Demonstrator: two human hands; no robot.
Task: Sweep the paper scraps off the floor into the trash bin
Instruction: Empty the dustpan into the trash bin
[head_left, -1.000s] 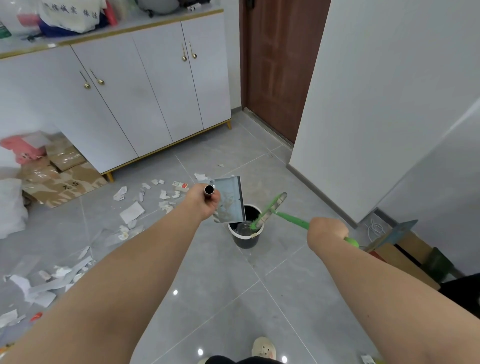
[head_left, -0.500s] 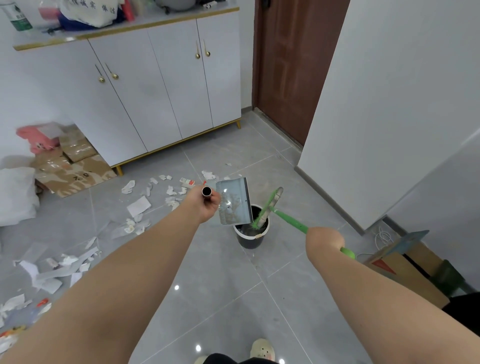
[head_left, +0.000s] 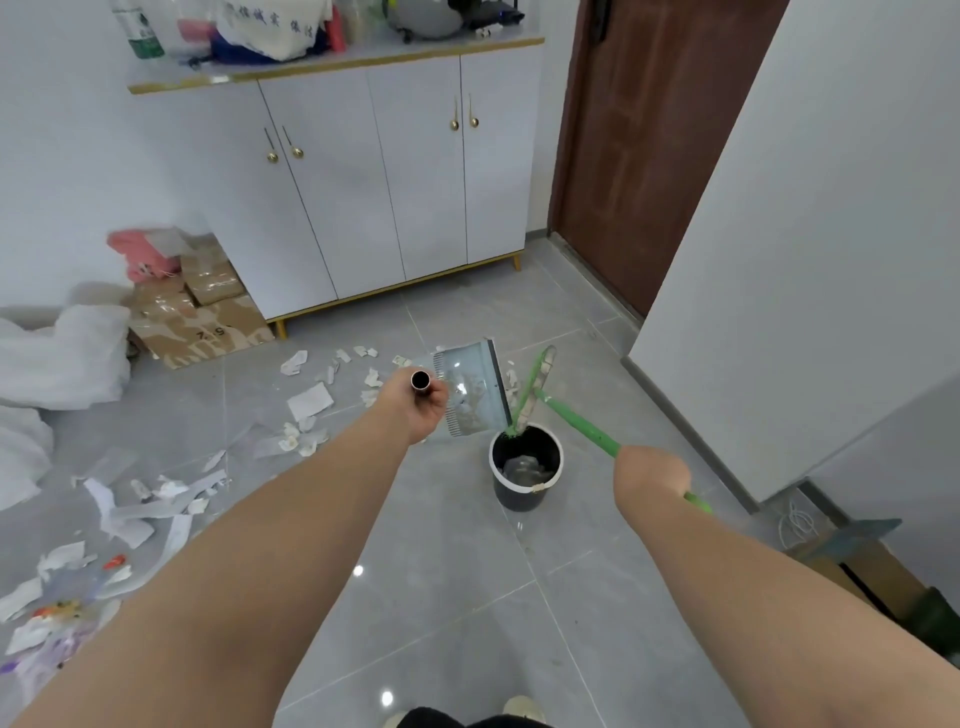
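Observation:
My left hand (head_left: 415, 408) grips the metal handle of a pale blue dustpan (head_left: 475, 392), tilted just above and left of the black trash bin (head_left: 525, 488). Crumpled paper lies inside the bin. My right hand (head_left: 652, 475) grips the green handle of a broom (head_left: 576, 418), whose head reaches the bin's far rim beside the dustpan. Paper scraps (head_left: 309, 402) are scattered over the grey tiles to the left and behind the dustpan, with several more scraps (head_left: 140, 512) near the left edge.
A white cabinet (head_left: 363, 197) on gold legs stands against the far wall, cardboard boxes (head_left: 200, 325) and white bags (head_left: 57, 358) to its left. A brown door (head_left: 649, 150) is at the back right, a white wall corner (head_left: 779, 291) on the right, a box (head_left: 857, 566) beyond my right arm.
The view has tilted up and shifted, so the bin sits lower and further right. The dustpan stays tilted above the bin, with the broom head beside it.

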